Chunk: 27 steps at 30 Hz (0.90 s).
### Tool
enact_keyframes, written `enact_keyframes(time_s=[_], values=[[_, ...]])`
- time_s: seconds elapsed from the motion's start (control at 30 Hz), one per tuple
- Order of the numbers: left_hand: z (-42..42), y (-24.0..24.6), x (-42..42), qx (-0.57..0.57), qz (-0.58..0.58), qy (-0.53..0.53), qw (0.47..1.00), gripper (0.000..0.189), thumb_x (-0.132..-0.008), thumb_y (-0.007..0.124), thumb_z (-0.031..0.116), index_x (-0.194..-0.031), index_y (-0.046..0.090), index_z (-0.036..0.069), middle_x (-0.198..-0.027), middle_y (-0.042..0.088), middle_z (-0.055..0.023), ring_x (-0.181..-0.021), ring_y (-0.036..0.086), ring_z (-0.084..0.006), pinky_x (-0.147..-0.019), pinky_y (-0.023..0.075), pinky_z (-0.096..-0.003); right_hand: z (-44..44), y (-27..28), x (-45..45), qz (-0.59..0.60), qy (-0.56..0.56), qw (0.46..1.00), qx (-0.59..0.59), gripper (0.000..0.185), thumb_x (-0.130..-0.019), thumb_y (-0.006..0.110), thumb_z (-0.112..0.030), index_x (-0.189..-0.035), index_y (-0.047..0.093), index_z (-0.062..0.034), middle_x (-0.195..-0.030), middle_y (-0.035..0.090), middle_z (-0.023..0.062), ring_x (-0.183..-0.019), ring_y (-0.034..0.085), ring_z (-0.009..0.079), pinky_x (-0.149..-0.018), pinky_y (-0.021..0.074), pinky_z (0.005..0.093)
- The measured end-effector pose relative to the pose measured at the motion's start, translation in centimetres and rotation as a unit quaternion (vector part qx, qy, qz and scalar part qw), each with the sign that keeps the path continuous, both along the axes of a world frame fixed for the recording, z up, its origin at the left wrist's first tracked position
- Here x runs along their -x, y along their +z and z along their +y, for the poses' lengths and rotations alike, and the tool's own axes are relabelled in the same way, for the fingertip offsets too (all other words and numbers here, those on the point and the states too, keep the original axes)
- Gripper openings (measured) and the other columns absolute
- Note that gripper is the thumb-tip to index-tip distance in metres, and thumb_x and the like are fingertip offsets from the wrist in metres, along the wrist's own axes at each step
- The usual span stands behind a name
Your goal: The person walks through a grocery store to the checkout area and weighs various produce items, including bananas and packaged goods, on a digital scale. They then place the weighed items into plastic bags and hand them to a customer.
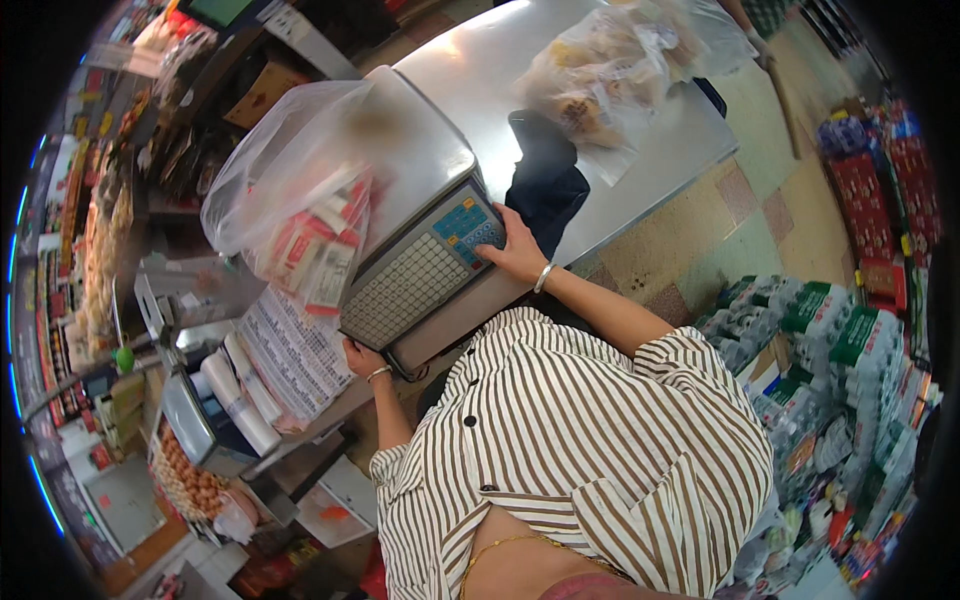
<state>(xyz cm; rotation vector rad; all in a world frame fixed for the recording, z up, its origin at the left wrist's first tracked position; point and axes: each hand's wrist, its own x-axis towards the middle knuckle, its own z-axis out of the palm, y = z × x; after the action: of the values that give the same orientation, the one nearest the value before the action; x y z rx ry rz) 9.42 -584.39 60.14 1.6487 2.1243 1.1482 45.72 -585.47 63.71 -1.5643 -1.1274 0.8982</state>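
Note:
A label-printing scale (pixel 420 262) stands before me, its keypad facing me. My right hand (pixel 517 247) rests at the keypad's right end, the thumb on the blue keys (pixel 469 225) and the fingers spread at the scale's edge. My left hand (pixel 364 358) touches the scale's lower left corner, its fingers partly hidden. On the steel weighing plate (pixel 420 142) lies a clear plastic bag (pixel 292 165) with red-and-white packages (pixel 319 259) inside; it hangs over the plate's left side.
A printed sheet (pixel 292 352) and plastic bag rolls (pixel 240 397) lie left of the scale. Dark cloth (pixel 547 180) and filled plastic bags (pixel 600 82) rest on the steel table (pixel 637 202). Wrapped bottle packs (pixel 817 322) stack at right; eggs (pixel 187 472) sit lower left. Another person's hand (pixel 761 56) shows at top right.

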Motion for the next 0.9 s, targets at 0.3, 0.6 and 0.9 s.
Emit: enact_keyframes(time_s=[0.3, 0.6, 0.9], values=[[-0.3, 0.7, -0.6, -0.001, 0.028, 0.01, 1.0, 0.018, -0.085, 0.046, 0.013, -0.092, 0.056, 0.0, -0.079, 0.062, -0.0162, -0.071, 0.058, -0.0307, -0.065, 0.0437, -0.0369, 0.3, 0.4, 0.6, -0.003, -0.016, 1.0, 0.023, 0.085, -0.067, 0.071, -0.043, -0.126, 0.033, 0.0055, -0.122, 0.043, 0.0246, -0.112, 0.044, 0.0358, -0.094, 0.0357, 0.0394], [-0.5, 0.6, -0.7, 0.011, 0.017, 0.019, 1.0, 0.018, -0.087, 0.046, 0.013, -0.095, 0.057, 0.001, -0.084, 0.063, -0.015, -0.075, 0.059, -0.0309, -0.067, 0.0447, -0.0361, 0.4, -0.8, 0.6, 0.012, -0.007, 1.0, 0.017, 0.081, -0.071, 0.072, -0.037, -0.126, 0.031, 0.0058, -0.117, 0.047, 0.0208, -0.108, 0.047, 0.0269, -0.091, 0.0384, 0.034], [-0.4, 0.4, -0.6, 0.019, 0.025, 0.027, 0.999, 0.018, -0.087, 0.047, 0.014, -0.094, 0.059, 0.002, -0.082, 0.063, -0.0145, -0.072, 0.06, -0.0303, -0.064, 0.045, -0.0359, 0.3, -1.6, 0.4, 0.104, 0.0, 0.995, 0.005, 0.072, -0.078, 0.064, -0.04, -0.128, 0.034, 0.0018, -0.122, 0.044, 0.0222, -0.111, 0.046, 0.0315, -0.094, 0.0362, 0.0363]])
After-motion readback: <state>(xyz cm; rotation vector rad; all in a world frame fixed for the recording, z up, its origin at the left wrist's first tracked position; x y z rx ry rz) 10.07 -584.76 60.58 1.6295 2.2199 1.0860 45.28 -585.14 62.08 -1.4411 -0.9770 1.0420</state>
